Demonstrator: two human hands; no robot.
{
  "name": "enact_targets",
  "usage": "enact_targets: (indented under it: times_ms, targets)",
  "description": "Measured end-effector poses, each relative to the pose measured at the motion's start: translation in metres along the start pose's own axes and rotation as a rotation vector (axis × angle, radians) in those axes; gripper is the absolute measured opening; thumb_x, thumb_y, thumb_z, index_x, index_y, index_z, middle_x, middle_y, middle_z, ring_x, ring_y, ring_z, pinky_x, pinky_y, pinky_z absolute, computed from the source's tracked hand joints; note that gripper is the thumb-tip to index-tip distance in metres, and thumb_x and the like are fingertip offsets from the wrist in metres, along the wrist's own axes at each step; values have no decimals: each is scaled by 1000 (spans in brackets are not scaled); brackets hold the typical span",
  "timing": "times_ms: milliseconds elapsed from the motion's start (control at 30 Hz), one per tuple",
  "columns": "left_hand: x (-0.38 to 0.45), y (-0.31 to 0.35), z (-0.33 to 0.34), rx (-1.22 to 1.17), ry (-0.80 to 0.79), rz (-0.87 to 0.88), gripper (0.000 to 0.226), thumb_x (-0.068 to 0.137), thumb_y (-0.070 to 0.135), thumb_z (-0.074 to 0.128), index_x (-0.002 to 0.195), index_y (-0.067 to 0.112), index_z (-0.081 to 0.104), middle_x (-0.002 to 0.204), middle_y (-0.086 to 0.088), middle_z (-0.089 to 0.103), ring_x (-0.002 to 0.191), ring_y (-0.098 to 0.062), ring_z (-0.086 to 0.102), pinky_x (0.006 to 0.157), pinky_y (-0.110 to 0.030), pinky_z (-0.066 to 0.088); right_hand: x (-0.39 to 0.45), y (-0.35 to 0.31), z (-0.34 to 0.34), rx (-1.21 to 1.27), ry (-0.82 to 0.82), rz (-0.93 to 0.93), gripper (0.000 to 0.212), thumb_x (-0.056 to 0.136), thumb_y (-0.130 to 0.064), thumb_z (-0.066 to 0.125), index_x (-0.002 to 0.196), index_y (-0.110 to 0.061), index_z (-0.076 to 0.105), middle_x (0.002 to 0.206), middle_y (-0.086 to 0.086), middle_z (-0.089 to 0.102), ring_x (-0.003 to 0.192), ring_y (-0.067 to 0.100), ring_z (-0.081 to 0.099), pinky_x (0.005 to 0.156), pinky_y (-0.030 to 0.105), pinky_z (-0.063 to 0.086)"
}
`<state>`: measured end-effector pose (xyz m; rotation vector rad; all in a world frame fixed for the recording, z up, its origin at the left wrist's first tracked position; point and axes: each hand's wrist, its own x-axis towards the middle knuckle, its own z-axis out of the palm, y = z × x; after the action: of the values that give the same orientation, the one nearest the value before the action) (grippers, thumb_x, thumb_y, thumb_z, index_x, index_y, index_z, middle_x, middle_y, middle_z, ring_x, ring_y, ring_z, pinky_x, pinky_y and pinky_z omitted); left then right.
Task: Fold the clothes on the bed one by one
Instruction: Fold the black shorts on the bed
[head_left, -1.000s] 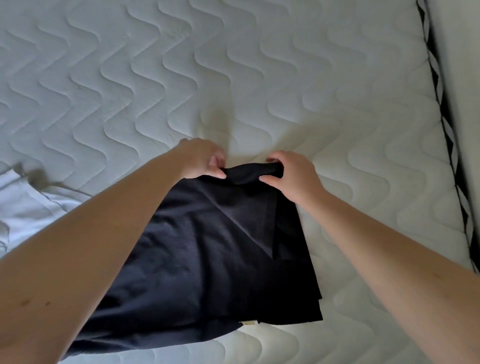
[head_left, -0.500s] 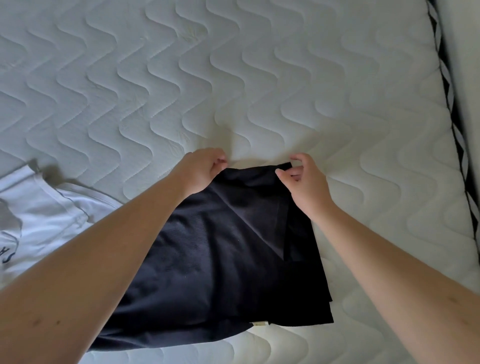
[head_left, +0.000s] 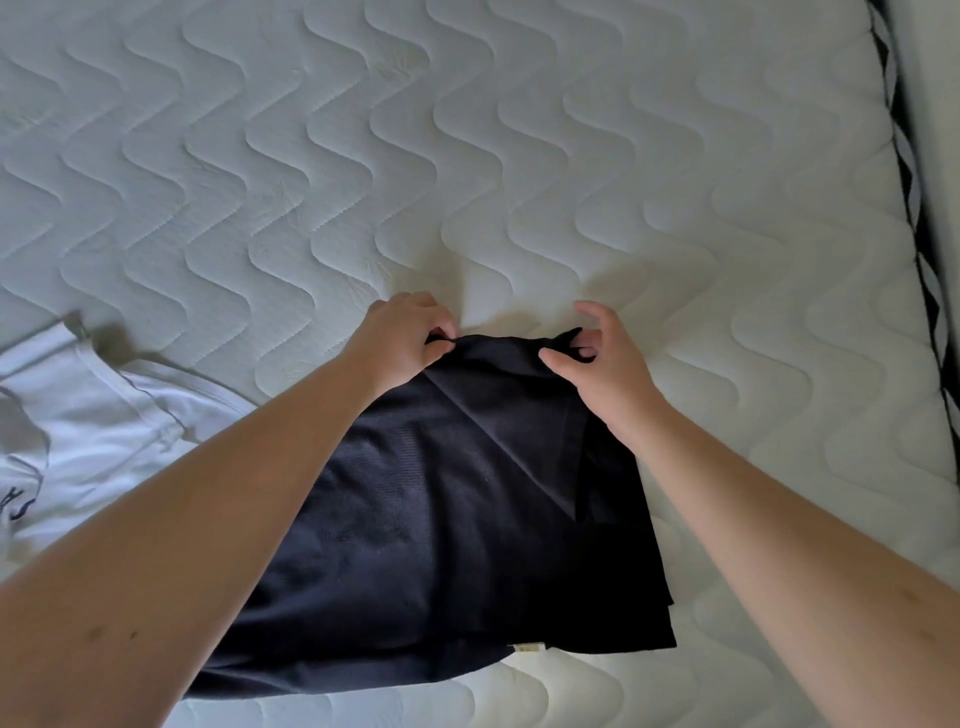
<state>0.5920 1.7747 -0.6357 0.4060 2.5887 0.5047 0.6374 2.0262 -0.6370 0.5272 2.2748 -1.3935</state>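
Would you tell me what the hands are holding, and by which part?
Both the left hand and right hand pinch the dark garment at its far edge, one at each corner.

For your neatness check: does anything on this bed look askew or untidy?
Slightly. The black garment has a diagonal flap lying crooked across its right side, and a pale tag pokes out below its near edge. Nothing looks damaged.
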Motion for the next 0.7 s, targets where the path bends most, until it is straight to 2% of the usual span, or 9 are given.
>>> enact_targets:
  times_ms: [133, 267, 400, 533, 633, 700]
  targets:
    - [-5, -1, 2, -172, 45, -54, 6, 95, 25, 58, 97, 23, 63, 91, 9, 60, 89, -16, 58, 82, -31, 46, 5, 5, -3, 7, 54, -85, 35, 82, -34, 76, 114, -34, 62, 81, -12, 51, 71, 2, 50, 71, 18, 40]
    - [-8, -5, -1, -285, 42, -110, 8, 98, 33, 53, 99, 26, 59, 87, 10, 62, 82, -12, 59, 70, -20, 43, 11, 8, -17, 46, 149, -136, 22, 80, -33, 78, 97, -37, 65, 76, -12, 54, 62, -2, 49, 64, 10, 39]
    - [-9, -14, -8, -380, -25, -175, 14, 91, 42, 61, 103, 34, 60, 92, 15, 62, 86, 0, 56, 74, -16, 38, 21, 3, -14, 127, 245, -54, 20, 80, -28, 79, 96, -29, 67, 84, -9, 62, 74, 4, 58, 70, 15, 43]
    - [-15, -25, -17, -313, -89, -202, 20, 82, 28, 76, 97, 34, 64, 88, 20, 58, 86, -4, 56, 72, -10, 35, 29, 2, -14, -16, 290, -53, 19, 82, -20, 77, 98, -19, 66, 80, -13, 60, 72, -1, 57, 63, 1, 38]
    - [-15, -23, -11, -241, 14, -259, 4, 87, 25, 70, 90, 26, 66, 83, 15, 58, 87, -12, 58, 69, -15, 36, 31, 4, -14, -131, 268, -104, 16, 84, -19, 75, 98, -17, 67, 78, -14, 59, 70, -3, 54, 63, 2, 38]
    - [-16, -15, -5, -222, 91, -260, 5, 91, 25, 64, 93, 21, 67, 87, 10, 60, 90, -16, 58, 76, -24, 41, 32, 2, -14, -227, 243, -141, 15, 86, -19, 73, 99, -17, 66, 81, -9, 60, 72, 2, 55, 67, 8, 41]
